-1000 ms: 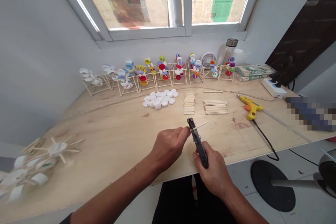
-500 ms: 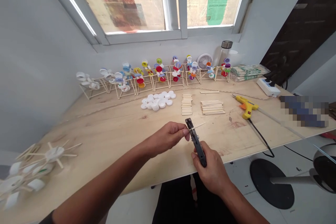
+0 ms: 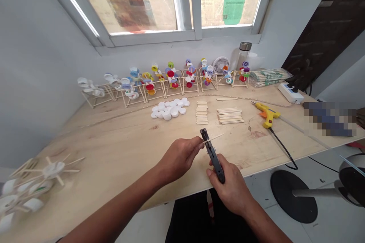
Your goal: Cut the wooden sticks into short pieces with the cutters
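My right hand (image 3: pixel 230 186) is closed round the grips of a dark hand tool (image 3: pixel 214 159) that looks like a cutter or hole-punch pliers. My left hand (image 3: pixel 182 157) pinches a thin wooden stick (image 3: pixel 216 137) near its left end. The stick crosses the tool's head, and its free end points right. Beyond the hands lie a pile of short sticks (image 3: pixel 202 113) and a stack of longer sticks (image 3: pixel 229 116). White bottle caps (image 3: pixel 170 108) are grouped to their left.
A yellow glue gun (image 3: pixel 266 114) lies at right, its cord over the table edge. Stick frames with coloured cap wheels (image 3: pixel 172 79) line the back. A spoked cap wheel (image 3: pixel 54 169) sits at left. A power strip (image 3: pixel 290 93) and bagged sticks (image 3: pixel 268 77) are at back right.
My left hand has turned slightly and shifted a little left and down, still pinching the stick. The tool stays nearly in place in my right hand. The whole view has shifted slightly.
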`<state>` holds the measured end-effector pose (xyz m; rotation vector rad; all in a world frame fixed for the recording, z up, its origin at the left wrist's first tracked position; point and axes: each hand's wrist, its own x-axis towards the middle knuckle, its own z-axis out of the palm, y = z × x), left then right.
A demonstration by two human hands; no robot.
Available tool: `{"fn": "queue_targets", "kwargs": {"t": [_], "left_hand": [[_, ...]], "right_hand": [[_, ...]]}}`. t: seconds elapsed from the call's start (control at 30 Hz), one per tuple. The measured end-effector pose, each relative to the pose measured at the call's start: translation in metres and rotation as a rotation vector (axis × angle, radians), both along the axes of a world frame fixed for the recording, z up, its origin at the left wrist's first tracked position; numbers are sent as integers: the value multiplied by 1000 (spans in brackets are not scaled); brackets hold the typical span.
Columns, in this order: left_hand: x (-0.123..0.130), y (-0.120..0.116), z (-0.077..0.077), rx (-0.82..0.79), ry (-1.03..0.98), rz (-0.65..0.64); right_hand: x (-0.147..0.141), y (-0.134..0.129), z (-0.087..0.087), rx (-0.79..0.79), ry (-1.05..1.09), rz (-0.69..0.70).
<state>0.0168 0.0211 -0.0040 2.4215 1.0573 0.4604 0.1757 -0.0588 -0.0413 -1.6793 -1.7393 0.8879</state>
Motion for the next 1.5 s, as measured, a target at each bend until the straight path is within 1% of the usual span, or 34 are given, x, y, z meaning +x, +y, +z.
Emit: {"fn": "queue_targets", "kwargs": {"t": [0.07, 0.13, 0.17, 0.2, 0.23, 0.27, 0.3, 0.37, 0.43, 0.47, 0.5, 0.53, 0.57, 0.63, 0.73, 0.83, 0.9, 0.97, 1.07, 1.17, 1.3, 1.4, 1.5], "left_hand": [[-2, 4, 10, -228, -117, -55], [-4, 6, 16, -443, -193, -97], [-4, 7, 18, -521, -208, -108], [-5, 8, 19, -560, -213, -109], [-5, 7, 18, -550, -212, -103], [-5, 6, 16, -494, -203, -91], [-4, 5, 13, -399, -181, -68], [-2, -1, 3, -145, -99, 6], [0, -6, -8, 160, 17, 126], [2, -8, -13, 298, 56, 142], [2, -10, -17, 384, 100, 141], [3, -10, -19, 434, 125, 130], [4, -10, -19, 440, 139, 116], [4, -8, -15, 343, 133, 88], [3, -3, -1, 50, 51, 32], [1, 3, 10, -236, -98, -39], [0, 7, 13, -367, -173, -62], [0, 11, 12, -450, -210, -58], [-2, 14, 8, -481, -229, -34], [-5, 14, 4, -419, -248, -22], [-10, 9, -4, -400, -276, -16], [-10, 6, -15, -386, -282, 97], [-7, -1, -26, -333, -300, 208]], "right_hand": [[1, -1, 0, -2, -4, 14], [1, -1, -1, 6, -11, 21], [0, 0, -2, 13, -14, 20], [0, 1, -3, 21, -18, 14], [-1, 2, -4, 27, -21, 7], [-2, 2, -5, 33, -26, 0], [-3, 3, -6, 38, -30, -6], [-4, 4, -6, 42, -35, -20], [-4, 4, -6, 37, -29, -31], [-4, 3, -6, 32, -23, -34], [-4, 3, -6, 27, -16, -34], [-3, 3, -5, 22, -8, -31], [-2, 3, -5, 17, 0, -23], [0, 2, -3, 8, 14, -6], [2, 1, 0, -3, 19, 21], [3, 0, 1, -3, 1, 36], [2, 1, 0, 0, -21, 30], [0, 3, -4, 10, -56, 20], [-3, 8, -10, 45, -148, -7], [-5, 12, -13, 71, -230, -36], [-5, 14, -8, 47, -193, -19], [-5, 15, -5, 27, -143, -26], [-2, 15, -6, 27, -42, -77]]}}
